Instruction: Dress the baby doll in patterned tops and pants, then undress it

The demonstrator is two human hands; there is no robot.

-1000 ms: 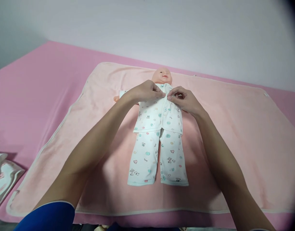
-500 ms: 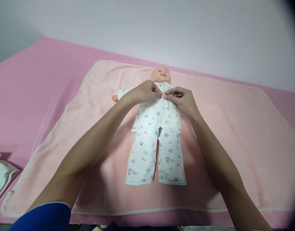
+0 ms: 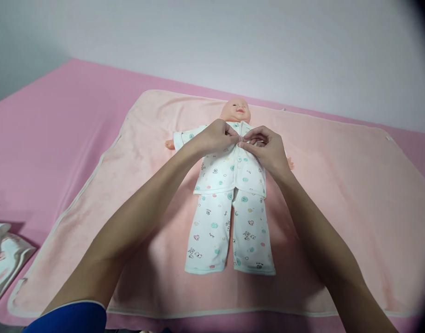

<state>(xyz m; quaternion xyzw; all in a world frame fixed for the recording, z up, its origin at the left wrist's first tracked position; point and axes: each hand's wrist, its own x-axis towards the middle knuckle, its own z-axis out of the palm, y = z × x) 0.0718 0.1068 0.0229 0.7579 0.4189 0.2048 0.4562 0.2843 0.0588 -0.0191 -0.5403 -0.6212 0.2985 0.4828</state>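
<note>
A baby doll [image 3: 236, 110] lies on its back on a peach blanket [image 3: 337, 185], head toward the wall. It wears a white printed top [image 3: 229, 173] and matching trousers [image 3: 229, 231]. My left hand [image 3: 215, 135] and my right hand [image 3: 266, 148] meet at the doll's chest, just below its chin. Both hands pinch the front edges of the top together at the button line, fingers closed on the cloth. One doll hand [image 3: 169, 144] sticks out left of my left wrist.
The blanket lies on a pink bed [image 3: 42, 129] against a white wall [image 3: 233, 41]. Folded white printed cloth [image 3: 4, 261] sits at the bed's left front edge. My left arm ends in a blue sleeve [image 3: 68, 319] at the bottom.
My hands have stayed pinched at the top's front, shifting slightly lower on the chest. The view has drifted a little.
</note>
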